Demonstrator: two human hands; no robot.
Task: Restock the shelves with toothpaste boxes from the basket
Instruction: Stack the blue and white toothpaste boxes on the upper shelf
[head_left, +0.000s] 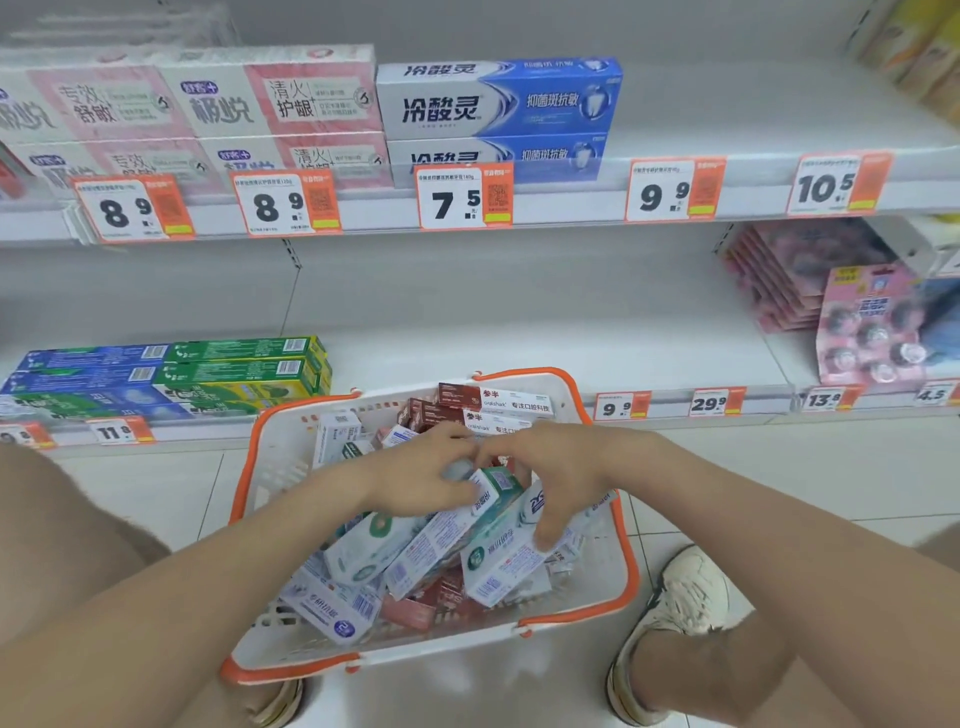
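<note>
Head view: the left hand (415, 475) curls its fingers round the upper end of a teal-topped box (441, 540), though motion blur softens the fingertips. The right hand (556, 467) sits just beside it, fingers bent down onto a green-and-white box (498, 561); I cannot tell whether it holds that box or only touches it.

Both boxes lean on a loose heap of toothpaste boxes (332, 608) in a white basket (270, 467) with orange rim and handles. Dark red boxes (457, 397) lie at its far end. The hands cover the middle of the heap, and most print is too small to read.

The basket stands on a pale tiled floor (779, 467) before white shelving, with a worn light shoe (680, 587) to its right. The lower shelf (519, 353) carries green and blue boxes (171, 374) at left and pink packs (862, 332) at right, bare between. The upper shelf (727, 114) holds pink-and-white boxes (275, 98) and blue boxes (498, 98), the left ones cut by the frame. Orange-edged price tags (465, 197) line both shelf fronts.
</note>
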